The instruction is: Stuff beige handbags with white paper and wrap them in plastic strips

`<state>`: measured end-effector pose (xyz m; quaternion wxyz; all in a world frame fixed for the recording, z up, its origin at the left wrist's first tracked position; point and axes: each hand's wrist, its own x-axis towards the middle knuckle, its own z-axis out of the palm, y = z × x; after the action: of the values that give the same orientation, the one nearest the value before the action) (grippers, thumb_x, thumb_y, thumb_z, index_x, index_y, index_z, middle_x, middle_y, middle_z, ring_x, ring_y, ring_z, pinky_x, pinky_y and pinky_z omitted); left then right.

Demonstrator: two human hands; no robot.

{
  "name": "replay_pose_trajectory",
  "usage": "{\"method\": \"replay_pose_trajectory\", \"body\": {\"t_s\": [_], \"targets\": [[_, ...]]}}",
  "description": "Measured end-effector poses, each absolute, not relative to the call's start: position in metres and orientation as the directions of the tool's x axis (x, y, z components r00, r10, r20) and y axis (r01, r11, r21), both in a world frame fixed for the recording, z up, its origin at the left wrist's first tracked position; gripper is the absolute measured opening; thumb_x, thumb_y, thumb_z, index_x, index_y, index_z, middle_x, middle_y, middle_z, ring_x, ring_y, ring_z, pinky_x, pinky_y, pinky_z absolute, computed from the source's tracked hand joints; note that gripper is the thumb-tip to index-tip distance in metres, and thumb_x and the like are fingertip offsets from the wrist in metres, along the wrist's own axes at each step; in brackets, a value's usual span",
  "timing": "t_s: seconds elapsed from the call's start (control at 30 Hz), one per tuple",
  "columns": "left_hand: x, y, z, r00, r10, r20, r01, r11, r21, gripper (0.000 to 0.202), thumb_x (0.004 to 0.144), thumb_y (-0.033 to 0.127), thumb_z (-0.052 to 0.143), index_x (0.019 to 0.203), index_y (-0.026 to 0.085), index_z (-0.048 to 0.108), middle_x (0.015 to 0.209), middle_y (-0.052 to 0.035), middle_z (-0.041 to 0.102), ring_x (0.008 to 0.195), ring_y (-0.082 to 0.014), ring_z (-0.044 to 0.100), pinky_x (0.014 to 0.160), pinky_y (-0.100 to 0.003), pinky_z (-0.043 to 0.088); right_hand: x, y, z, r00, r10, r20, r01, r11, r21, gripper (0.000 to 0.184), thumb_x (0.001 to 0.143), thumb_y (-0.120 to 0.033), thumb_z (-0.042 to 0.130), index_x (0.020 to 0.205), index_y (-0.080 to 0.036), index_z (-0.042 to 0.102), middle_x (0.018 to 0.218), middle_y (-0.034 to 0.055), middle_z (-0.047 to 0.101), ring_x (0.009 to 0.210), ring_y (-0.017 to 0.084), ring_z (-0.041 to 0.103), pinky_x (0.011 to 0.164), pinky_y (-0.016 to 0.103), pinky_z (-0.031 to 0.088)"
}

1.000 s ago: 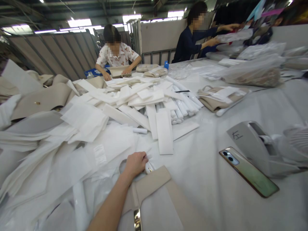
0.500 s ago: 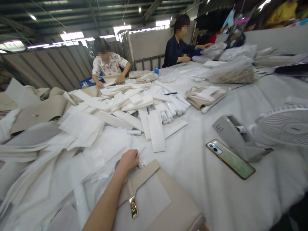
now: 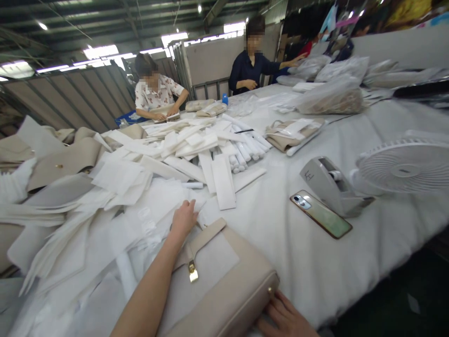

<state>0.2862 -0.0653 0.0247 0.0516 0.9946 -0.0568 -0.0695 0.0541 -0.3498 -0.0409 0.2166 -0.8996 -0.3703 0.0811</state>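
A long white-covered table (image 3: 266, 224) fills the space before me, with two people on its far side, one in a patterned shirt (image 3: 167, 86) and one in a dark top (image 3: 250, 75). Loose white sheets (image 3: 119, 173) and stiff white strips (image 3: 223, 182) heap over its left and middle, crowding the space just beyond the left hand (image 3: 184, 217). A beige handbag (image 3: 231, 299) lies slantwise between the nearer person's hands, its top by the left hand and its base against the right hand (image 3: 286, 316). The left forearm (image 3: 147, 285) crosses over its left side. The left fingers curl close above the bag's top edge; from here I cannot tell what they pinch, if anything. The right fingers, slightly apart, bend in at the base corner, and I cannot tell how firmly they hold. To the bag's right, well apart from it, stand a white fan (image 3: 407, 164), then a grey tape dispenser (image 3: 314, 175), with a phone (image 3: 326, 217) lying just beside that. Smallest, a gold clasp (image 3: 192, 271) gleams on the bag's front
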Motion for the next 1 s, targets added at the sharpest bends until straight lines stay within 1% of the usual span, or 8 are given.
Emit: {"method": "replay_pose_trajectory", "body": {"t_s": [0.1, 0.2, 0.3, 0.37, 0.47, 0.6, 0.8, 1.0], "targets": [[0.242, -0.072, 0.066, 0.985, -0.154, -0.073, -0.141, -0.976, 0.166, 0.054, 0.094, 0.041, 0.039, 0.140, 0.015, 0.028, 0.128, -0.0142, 0.053, 0.114, -0.0221, 0.055, 0.093, -0.032, 0.043, 0.042, -0.346, -0.015, 0.763, 0.644, -0.054, 0.530, -0.672, -0.518, 0.053, 0.076, -0.018, 0.059, 0.128, -0.024, 0.056, 0.125, 0.0159, 0.060, 0.120, 0.034, 0.053, 0.105, 0.056, 0.037], [0.163, -0.085, 0.099, 0.958, -0.286, 0.016, -0.278, -0.919, 0.281, 0.057, 0.091, 0.054, 0.038, 0.138, 0.020, 0.034, 0.128, -0.0097, 0.056, 0.115, -0.0228, 0.055, 0.094, -0.033, 0.043, 0.027, -0.349, -0.010, 0.796, 0.605, -0.003, 0.510, -0.673, -0.536, 0.045, 0.083, -0.014, 0.051, 0.128, -0.016, 0.054, 0.119, 0.0169, 0.062, 0.114, 0.029, 0.056, 0.101, 0.049, 0.044], [0.081, -0.102, 0.098, 0.945, -0.323, 0.054, -0.327, -0.928, 0.176, 0.071, 0.083, 0.063, 0.049, 0.140, 0.024, 0.031, 0.131, -0.0100, 0.054, 0.115, -0.0278, 0.053, 0.094, -0.038, 0.044, 0.008, -0.353, -0.018, 0.857, 0.513, 0.049, 0.453, -0.705, -0.546, 0.041, 0.087, -0.015, 0.049, 0.128, -0.013, 0.054, 0.106, 0.0156, 0.065, 0.100, 0.027, 0.060, 0.091, 0.046, 0.049], [0.047, -0.111, 0.082, 0.956, -0.291, 0.043, -0.293, -0.955, 0.053, 0.077, 0.082, 0.059, 0.055, 0.142, 0.020, 0.026, 0.134, -0.0137, 0.051, 0.119, -0.0317, 0.050, 0.095, -0.042, 0.042, -0.002, -0.353, -0.023, 0.905, 0.424, 0.034, 0.366, -0.736, -0.569, 0.042, 0.087, -0.019, 0.052, 0.128, -0.013, 0.054, 0.102, 0.0151, 0.065, 0.096, 0.027, 0.061, 0.089, 0.046, 0.049], [0.033, -0.118, 0.063, 0.967, -0.255, -0.016, -0.255, -0.966, -0.029, 0.057, 0.087, 0.051, 0.051, 0.133, 0.019, 0.036, 0.126, -0.0136, 0.056, 0.112, -0.0297, 0.054, 0.089, -0.039, 0.043, -0.014, -0.350, -0.025, 0.953, 0.298, -0.056, 0.196, -0.748, -0.634, 0.047, 0.084, -0.024, 0.058, 0.130, -0.014, 0.053, 0.098, 0.0130, 0.066, 0.093, 0.026, 0.061, 0.088, 0.044, 0.049], [0.045, -0.119, 0.066, 0.956, -0.260, -0.137, -0.263, -0.965, -0.009, 0.029, 0.093, 0.048, 0.042, 0.105, 0.023, 0.049, 0.097, -0.0048, 0.066, 0.084, -0.0233, 0.064, 0.068, -0.031, 0.043, -0.020, -0.344, -0.022, 0.972, 0.186, -0.146, 0.036, -0.725, -0.687, 0.049, 0.080, -0.022, 0.056, 0.129, -0.015, 0.053, 0.090, 0.0079, 0.066, 0.088, 0.023, 0.061, 0.086, 0.039, 0.047], [0.041, -0.120, 0.074, 0.955, -0.264, -0.135, -0.269, -0.963, -0.019, 0.025, 0.093, 0.048, 0.041, 0.099, 0.024, 0.047, 0.093, -0.0029, 0.068, 0.081, -0.0227, 0.066, 0.062, -0.029, 0.037, -0.016, -0.346, -0.011, 0.986, 0.109, -0.123, -0.037, -0.583, -0.812, 0.035, 0.082, -0.020, 0.044, 0.114, -0.018, 0.058, 0.069, -0.0010, 0.059, 0.067, 0.017, 0.060, 0.069, 0.030, 0.046], [0.040, -0.116, 0.073, 0.959, -0.252, -0.129, -0.256, -0.966, -0.021, 0.029, 0.092, 0.050, 0.044, 0.102, 0.023, 0.049, 0.095, -0.0042, 0.068, 0.083, -0.0240, 0.066, 0.064, -0.030, 0.038, -0.020, -0.356, -0.012, 0.989, 0.106, -0.101, -0.025, -0.557, -0.830, 0.036, 0.081, -0.026, 0.046, 0.111, -0.018, 0.062, 0.064, -0.0017, 0.056, 0.061, 0.017, 0.056, 0.064, 0.029, 0.044]]}}
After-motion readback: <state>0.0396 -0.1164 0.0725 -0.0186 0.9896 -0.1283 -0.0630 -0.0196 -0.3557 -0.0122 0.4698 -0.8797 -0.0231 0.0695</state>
